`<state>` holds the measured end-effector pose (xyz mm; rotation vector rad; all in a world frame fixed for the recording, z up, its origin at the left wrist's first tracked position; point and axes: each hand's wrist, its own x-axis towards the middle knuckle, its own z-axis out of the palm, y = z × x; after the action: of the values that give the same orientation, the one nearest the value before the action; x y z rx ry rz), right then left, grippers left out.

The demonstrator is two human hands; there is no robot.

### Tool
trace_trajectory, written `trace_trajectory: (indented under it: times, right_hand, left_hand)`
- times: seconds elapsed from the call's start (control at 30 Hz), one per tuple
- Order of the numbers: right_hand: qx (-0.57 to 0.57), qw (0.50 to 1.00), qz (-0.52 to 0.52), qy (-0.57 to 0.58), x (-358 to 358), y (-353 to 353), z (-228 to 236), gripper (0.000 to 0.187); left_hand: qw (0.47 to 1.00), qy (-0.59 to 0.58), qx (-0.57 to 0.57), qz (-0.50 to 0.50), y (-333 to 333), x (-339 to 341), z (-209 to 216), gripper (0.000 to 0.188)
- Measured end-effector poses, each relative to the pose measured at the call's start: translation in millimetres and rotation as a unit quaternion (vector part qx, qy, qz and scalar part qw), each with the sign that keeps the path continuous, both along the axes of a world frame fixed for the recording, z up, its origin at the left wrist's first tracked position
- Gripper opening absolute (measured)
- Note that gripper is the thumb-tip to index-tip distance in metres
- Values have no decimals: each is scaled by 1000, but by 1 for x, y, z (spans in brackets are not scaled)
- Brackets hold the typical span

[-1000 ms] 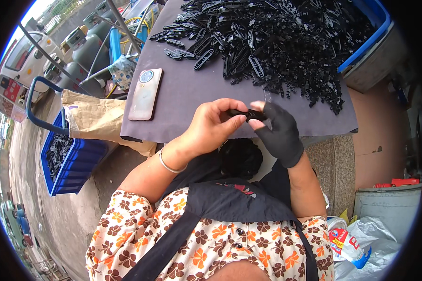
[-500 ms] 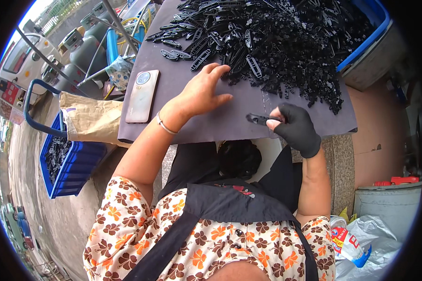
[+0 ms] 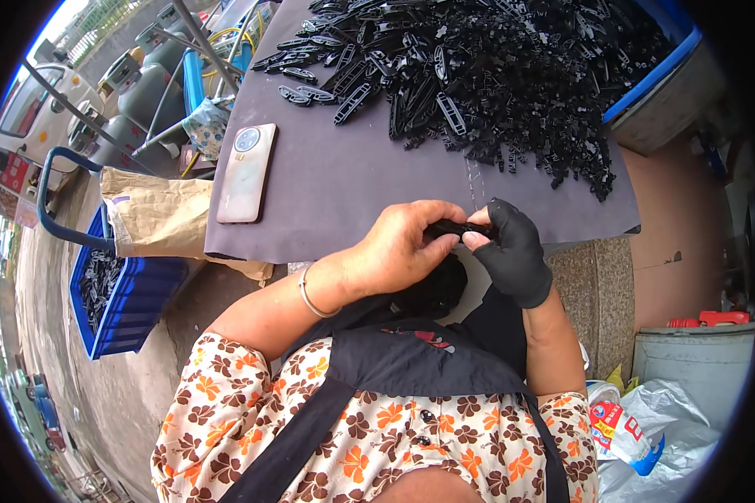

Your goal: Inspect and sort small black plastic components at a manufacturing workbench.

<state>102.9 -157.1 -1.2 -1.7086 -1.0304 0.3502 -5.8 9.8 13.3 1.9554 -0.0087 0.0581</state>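
A small black plastic part (image 3: pixel 455 227) is pinched between both hands at the table's near edge. My left hand (image 3: pixel 409 246), bare, with a bracelet on its wrist, grips the left end between thumb and fingers. My right hand (image 3: pixel 513 253), in a black fingerless glove, holds the other end with thumb and forefinger. The fingers cover much of the part. Beyond the hands, a heap of black plastic parts (image 3: pixel 411 75) covers the far side of the grey-covered table (image 3: pixel 327 184); long slotted pieces lie to the left and tiny pieces (image 3: pixel 545 109) to the right.
A phone (image 3: pixel 247 173) lies at the table's left edge. Left of it are a brown paper sack (image 3: pixel 164 214) and a blue crate (image 3: pixel 130 306) of black parts. A blue-rimmed bin (image 3: pixel 658 80) adjoins the far right corner. Gas cylinders (image 3: pixel 147 92) stand far left; a grey barrel (image 3: pixel 696 360) is at right.
My left hand has come back from near the heap, toward me and to the right, and now grips the black part. My right hand has drawn slightly left and nearer with it.
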Motion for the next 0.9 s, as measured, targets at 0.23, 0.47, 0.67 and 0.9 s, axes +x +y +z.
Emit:
trace_trajectory:
  times: [0.23, 0.47, 0.67, 0.9]
  right_hand:
    - [-141, 986, -40, -82, 34, -9, 14, 14]
    - [-234, 859, -271, -367, 79, 21, -16, 21]
    - [-107, 899, -281, -317, 77, 15, -25, 16]
    - [63, 960, -62, -267, 16, 26, 17, 17]
  left_hand:
    - [969, -112, 221, 16, 22, 12, -4, 53]
    - [876, -155, 431, 154, 94, 78, -30, 46]
    - [902, -136, 338, 232, 96, 64, -32, 33]
    - [966, 5, -244, 82, 58, 12, -8, 31]
